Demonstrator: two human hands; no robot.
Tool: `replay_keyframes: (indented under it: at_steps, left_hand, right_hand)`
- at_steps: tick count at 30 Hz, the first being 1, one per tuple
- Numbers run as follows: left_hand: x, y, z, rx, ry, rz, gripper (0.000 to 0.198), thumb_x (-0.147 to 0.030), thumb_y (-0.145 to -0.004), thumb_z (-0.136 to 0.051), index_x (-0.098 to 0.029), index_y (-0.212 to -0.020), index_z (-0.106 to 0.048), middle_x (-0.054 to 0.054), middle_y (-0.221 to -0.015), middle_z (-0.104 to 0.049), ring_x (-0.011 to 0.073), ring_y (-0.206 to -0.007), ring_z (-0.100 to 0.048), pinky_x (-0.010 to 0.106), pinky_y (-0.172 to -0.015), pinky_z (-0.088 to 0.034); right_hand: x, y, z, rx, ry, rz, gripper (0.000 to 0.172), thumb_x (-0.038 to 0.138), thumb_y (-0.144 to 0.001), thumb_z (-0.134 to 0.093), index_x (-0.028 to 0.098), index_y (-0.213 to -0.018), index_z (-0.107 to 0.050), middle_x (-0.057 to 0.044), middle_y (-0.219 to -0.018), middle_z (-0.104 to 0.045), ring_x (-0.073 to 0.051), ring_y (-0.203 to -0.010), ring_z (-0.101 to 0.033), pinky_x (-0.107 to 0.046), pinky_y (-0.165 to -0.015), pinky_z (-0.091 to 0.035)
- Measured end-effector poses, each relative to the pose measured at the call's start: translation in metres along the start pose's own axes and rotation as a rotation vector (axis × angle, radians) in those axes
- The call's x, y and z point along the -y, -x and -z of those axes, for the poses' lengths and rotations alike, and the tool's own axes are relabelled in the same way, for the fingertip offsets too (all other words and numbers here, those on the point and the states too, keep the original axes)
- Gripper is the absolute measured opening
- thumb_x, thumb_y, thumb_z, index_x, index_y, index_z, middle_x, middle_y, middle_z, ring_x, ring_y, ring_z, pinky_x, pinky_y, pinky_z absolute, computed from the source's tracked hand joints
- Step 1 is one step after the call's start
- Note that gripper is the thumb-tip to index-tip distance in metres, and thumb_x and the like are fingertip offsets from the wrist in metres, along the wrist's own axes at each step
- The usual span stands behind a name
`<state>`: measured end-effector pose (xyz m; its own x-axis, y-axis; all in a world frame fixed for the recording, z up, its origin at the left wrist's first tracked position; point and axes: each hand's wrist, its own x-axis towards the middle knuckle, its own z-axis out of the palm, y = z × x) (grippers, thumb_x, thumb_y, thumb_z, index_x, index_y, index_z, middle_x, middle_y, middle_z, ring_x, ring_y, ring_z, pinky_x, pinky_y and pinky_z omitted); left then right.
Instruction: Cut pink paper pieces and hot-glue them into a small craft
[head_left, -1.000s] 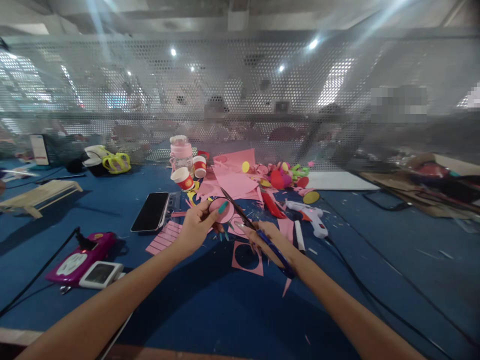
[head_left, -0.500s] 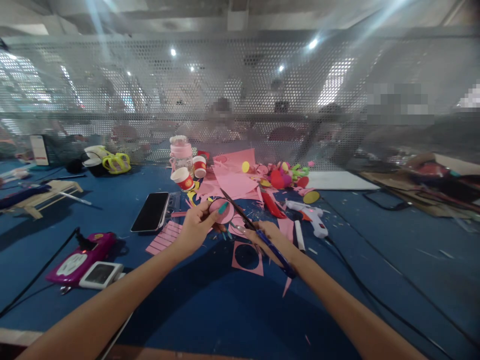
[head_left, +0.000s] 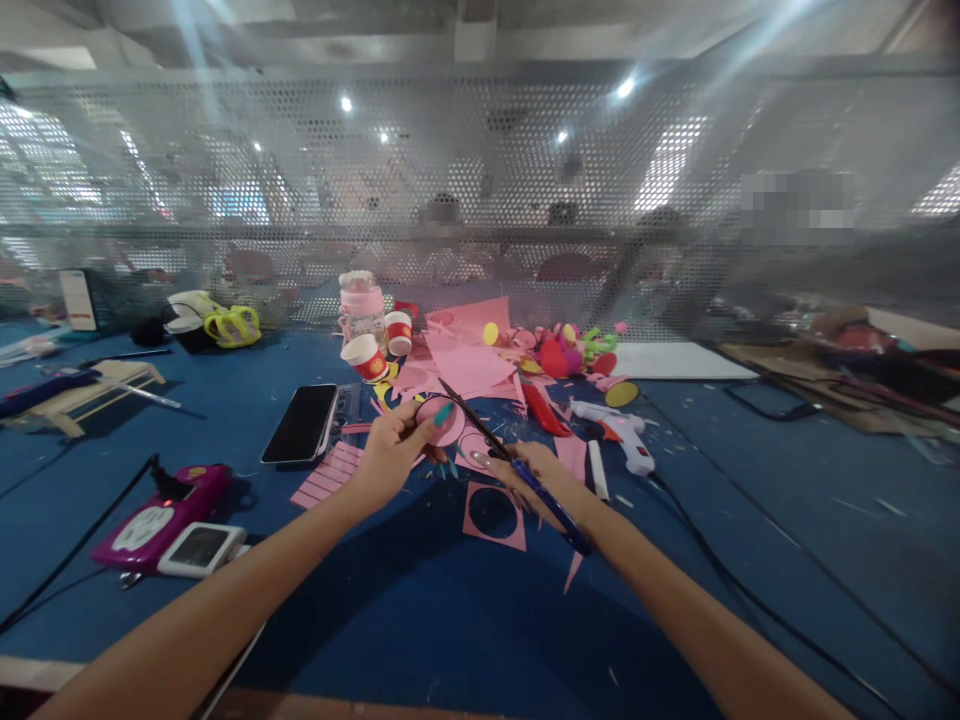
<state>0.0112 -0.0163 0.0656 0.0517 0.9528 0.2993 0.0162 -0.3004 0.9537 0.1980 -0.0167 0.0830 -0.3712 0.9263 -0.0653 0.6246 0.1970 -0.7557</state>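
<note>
Between thumb and fingers, my left hand (head_left: 396, 440) pinches a round pink paper disc (head_left: 448, 428) with a dark outline. My right hand (head_left: 541, 476) is closed around the blue handles of a pair of scissors (head_left: 489, 436). Their dark blades point up and left, passing close by the disc's right edge; I cannot tell whether they touch it. Below the hands lies a pink paper square (head_left: 474, 536) with a round hole cut in it. Another pink sheet (head_left: 474, 450) shows partly behind the scissors.
A hot glue gun (head_left: 621, 432) with a trailing cord lies to the right, near a white stick (head_left: 598, 470). Left are a phone (head_left: 301, 425) and a purple power strip (head_left: 169, 520). Paper cups (head_left: 365, 357), a bottle (head_left: 361, 305) and colourful paper pieces (head_left: 555, 358) stand behind.
Both hands hold nearly the same place; the disc has shifted very slightly left. The scissors stay beside it, and the things on the table have not moved.
</note>
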Motion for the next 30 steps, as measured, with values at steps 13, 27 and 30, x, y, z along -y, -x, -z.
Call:
replay_keyframes:
  at_steps: [13,27,30]
  left_hand:
    - [-0.002,-0.001,0.000,-0.016,-0.037,0.002,0.023,-0.037,-0.073,-0.055,-0.015,-0.077,-0.055,-0.004,-0.057,-0.053,0.0099,-0.046,-0.055,0.021,-0.047,-0.046]
    - [0.005,-0.005,0.006,0.010,-0.075,-0.015,0.023,-0.036,-0.074,-0.054,-0.016,-0.083,-0.057,-0.004,-0.056,-0.055,0.0089,-0.045,-0.052,0.020,-0.046,-0.043]
    - [0.005,-0.006,0.006,0.008,-0.066,-0.011,0.021,-0.035,-0.074,-0.055,-0.015,-0.080,-0.056,-0.004,-0.055,-0.054,0.0089,-0.044,-0.053,0.020,-0.045,-0.043]
  right_hand:
    - [-0.008,-0.002,-0.002,-0.002,0.021,0.039,0.040,0.052,-0.072,-0.049,0.018,-0.054,-0.041,0.004,-0.041,-0.038,-0.007,-0.038,-0.037,-0.020,-0.039,-0.029]
    - [-0.008,-0.002,0.001,0.000,0.088,0.065,0.043,0.052,-0.074,-0.047,0.018,-0.051,-0.039,0.005,-0.039,-0.036,-0.006,-0.038,-0.035,-0.020,-0.041,-0.028]
    - [-0.009,-0.002,0.001,0.003,0.081,0.068,0.043,0.054,-0.074,-0.047,0.018,-0.051,-0.040,0.005,-0.038,-0.036,-0.007,-0.037,-0.036,-0.020,-0.041,-0.029]
